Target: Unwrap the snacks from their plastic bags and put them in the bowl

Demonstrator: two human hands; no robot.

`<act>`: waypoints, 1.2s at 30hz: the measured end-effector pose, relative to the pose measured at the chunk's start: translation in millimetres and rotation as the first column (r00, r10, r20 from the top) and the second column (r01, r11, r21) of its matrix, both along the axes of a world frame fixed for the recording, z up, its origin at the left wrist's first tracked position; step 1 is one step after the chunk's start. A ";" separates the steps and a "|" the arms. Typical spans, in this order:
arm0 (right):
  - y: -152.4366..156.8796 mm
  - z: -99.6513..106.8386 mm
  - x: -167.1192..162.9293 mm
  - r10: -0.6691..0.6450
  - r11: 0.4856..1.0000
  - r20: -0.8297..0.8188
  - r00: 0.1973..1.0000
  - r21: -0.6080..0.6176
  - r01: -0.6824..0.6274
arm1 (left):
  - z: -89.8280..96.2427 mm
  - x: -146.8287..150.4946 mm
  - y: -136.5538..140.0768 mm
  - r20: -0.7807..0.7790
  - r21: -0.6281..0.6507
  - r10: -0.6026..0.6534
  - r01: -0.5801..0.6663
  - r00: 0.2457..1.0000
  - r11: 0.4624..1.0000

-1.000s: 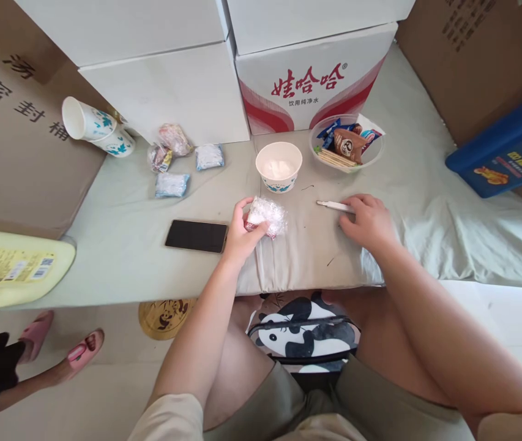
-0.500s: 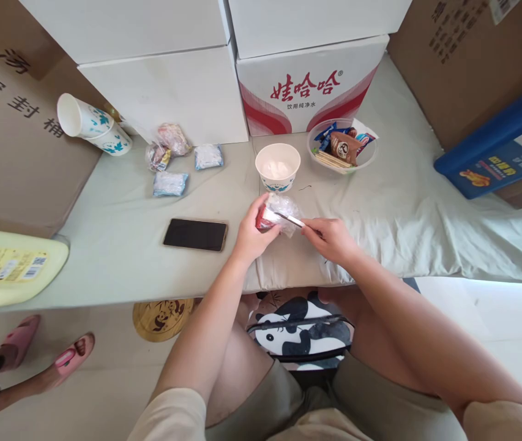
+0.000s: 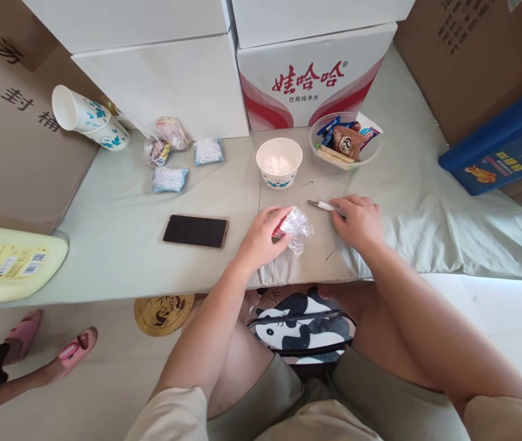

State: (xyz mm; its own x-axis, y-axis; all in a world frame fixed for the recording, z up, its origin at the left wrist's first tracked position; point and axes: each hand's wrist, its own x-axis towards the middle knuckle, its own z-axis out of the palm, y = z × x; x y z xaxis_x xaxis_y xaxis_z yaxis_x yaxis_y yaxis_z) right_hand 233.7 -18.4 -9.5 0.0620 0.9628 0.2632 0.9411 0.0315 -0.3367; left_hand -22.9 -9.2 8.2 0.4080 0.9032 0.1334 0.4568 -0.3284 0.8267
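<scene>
My left hand (image 3: 265, 240) is closed around a red packet (image 3: 279, 229) wrapped in crinkled clear plastic film (image 3: 300, 229). Most of the packet is hidden by my fingers and the film. To its right, my right hand (image 3: 358, 220) rests low at the table, with thumb and fingers at the end of a slim white-handled knife (image 3: 327, 206). The knife's blade points left, apart from the packet. Just beyond the hands stands a paper bowl (image 3: 279, 176) with blue leaf prints and something white inside.
Behind the knife is a clear plastic tub (image 3: 366, 160) of packaged snacks. A phone (image 3: 195, 231) lies left of my hands. Farther left are several film-wrapped packets (image 3: 169, 179) and tipped paper cups (image 3: 90, 119). White boxes (image 3: 306, 92) line the back. Another person's feet (image 3: 72, 355) show below.
My right hand has drawn the knife away from the packet, to the right and down onto the table. My left hand has shifted slightly right and nearer with the packet.
</scene>
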 end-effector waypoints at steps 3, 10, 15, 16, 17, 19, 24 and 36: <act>-2.9 2.6 -6.6 0.037 0.999 -0.049 0.998 0.015 -0.036 | -1.0 -1.7 0.6 -0.024 0.099 0.119 -0.116 0.993 0.988; -5.7 3.8 -25.4 0.293 0.954 -0.244 0.924 0.005 -0.301 | -5.4 -5.5 4.2 0.013 0.046 0.133 -0.133 0.991 0.990; -9.2 2.9 -39.4 0.423 0.892 -0.358 0.832 0.005 -0.451 | 2.0 -5.3 9.6 0.471 -0.395 0.368 -0.182 0.802 0.900; -9.7 2.9 -41.1 0.418 0.892 -0.376 0.827 -0.002 -0.452 | 5.9 -5.7 10.1 0.537 -0.494 0.425 -0.136 0.729 0.859; -10.0 3.0 -42.2 0.407 0.895 -0.393 0.825 -0.010 -0.446 | 10.3 -6.2 10.2 0.578 -0.574 0.474 -0.082 0.664 0.815; -9.9 3.6 -43.2 0.392 0.901 -0.420 0.819 -0.006 -0.434 | 18.8 -6.7 9.2 0.603 -0.677 0.537 0.023 0.590 0.735; -8.0 8.0 -42.4 0.448 0.882 -0.403 0.798 0.053 -0.468 | 25.3 -6.2 8.0 0.597 -0.746 0.564 0.135 0.571 0.652; -9.7 19.4 -36.7 0.101 0.989 -0.498 0.861 -0.046 -0.143 | 0.9 -21.6 16.9 0.235 -0.298 0.474 -0.402 0.848 0.866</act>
State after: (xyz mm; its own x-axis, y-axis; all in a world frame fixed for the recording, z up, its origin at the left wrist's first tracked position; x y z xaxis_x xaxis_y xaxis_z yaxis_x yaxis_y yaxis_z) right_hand 197.0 -28.1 9.9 0.0445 0.9872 0.1530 0.6417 0.0891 -0.7617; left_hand -44.6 7.8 9.0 -0.0626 0.9968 -0.0499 0.2344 0.0633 0.9701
